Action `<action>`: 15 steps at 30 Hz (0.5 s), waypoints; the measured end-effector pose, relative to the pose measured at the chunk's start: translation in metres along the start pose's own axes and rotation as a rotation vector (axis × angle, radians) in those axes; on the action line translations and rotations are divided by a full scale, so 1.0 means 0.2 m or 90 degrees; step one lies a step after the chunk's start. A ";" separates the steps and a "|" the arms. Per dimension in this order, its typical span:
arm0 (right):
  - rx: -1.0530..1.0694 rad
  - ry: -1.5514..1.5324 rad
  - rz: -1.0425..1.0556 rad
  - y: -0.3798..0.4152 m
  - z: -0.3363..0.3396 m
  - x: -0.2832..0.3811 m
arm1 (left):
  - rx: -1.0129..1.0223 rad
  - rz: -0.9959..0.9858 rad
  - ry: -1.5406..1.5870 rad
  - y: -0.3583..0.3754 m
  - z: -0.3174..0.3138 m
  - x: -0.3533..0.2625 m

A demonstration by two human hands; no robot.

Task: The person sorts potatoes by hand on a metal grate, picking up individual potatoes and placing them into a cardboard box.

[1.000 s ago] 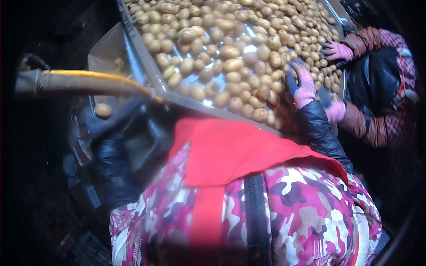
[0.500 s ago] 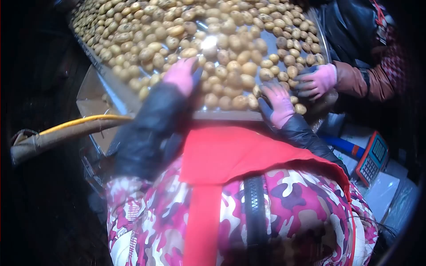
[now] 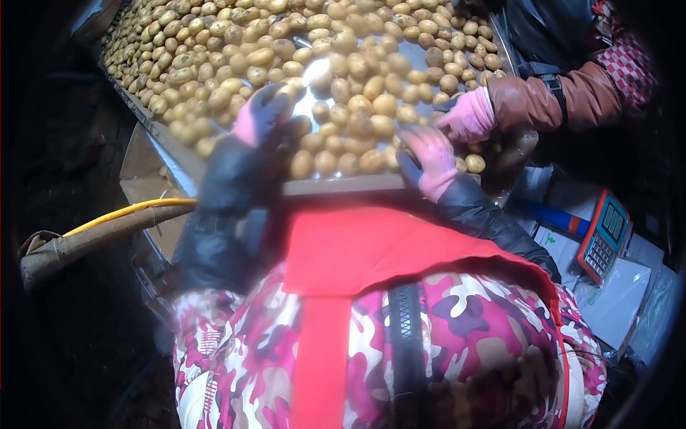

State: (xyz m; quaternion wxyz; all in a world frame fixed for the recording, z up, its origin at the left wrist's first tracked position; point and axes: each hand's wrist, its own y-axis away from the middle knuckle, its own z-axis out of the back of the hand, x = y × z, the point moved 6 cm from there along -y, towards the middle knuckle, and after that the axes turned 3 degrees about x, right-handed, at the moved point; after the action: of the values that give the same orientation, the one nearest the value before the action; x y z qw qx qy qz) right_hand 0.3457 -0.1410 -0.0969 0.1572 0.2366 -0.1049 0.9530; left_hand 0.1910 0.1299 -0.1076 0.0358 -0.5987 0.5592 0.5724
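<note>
Many potatoes (image 3: pixel 361 107) lie loose on a tray-like sorting table (image 3: pixel 343 187) in front of me. My left hand (image 3: pixel 261 114), in a pink glove with dark-coated fingers, is at the left among the potatoes, turned on its side. Its fingers are blurred, and I cannot make out whether they grip a potato. My right hand (image 3: pixel 429 157), gloved the same way, rests by the potatoes at the near right edge. Its fingers are stretched out, with the thumb apart.
A co-worker's pink-gloved hand (image 3: pixel 468 118) reaches in from the right, close to my right hand. A red-rimmed device with a keypad (image 3: pixel 604 236) sits at the lower right. Left of me are a cardboard box (image 3: pixel 139 161) and a pole with a yellow strip (image 3: pixel 107 225).
My left hand has moved left and turned from back-up onto its side. My right hand has shifted slightly left. The co-worker's hand has moved left and farther from me.
</note>
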 end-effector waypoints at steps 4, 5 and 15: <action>0.087 -0.065 -0.069 -0.26 -0.06 0.09 | 0.080 -0.262 -0.260 0.24 -0.03 -0.03; 0.146 -0.081 -0.103 -0.32 -0.11 0.12 | 0.033 -0.359 -0.536 0.28 -0.02 -0.04; 0.135 -0.124 -0.243 -0.53 -0.07 -0.05 | -0.155 -0.236 -0.186 0.55 0.14 0.11</action>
State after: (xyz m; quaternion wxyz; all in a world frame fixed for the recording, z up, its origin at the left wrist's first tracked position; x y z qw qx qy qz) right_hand 0.3851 -0.0411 -0.1008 0.2979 0.3583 0.0279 0.8844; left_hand 0.0887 0.0941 -0.0685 0.1479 -0.6019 0.3560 0.6993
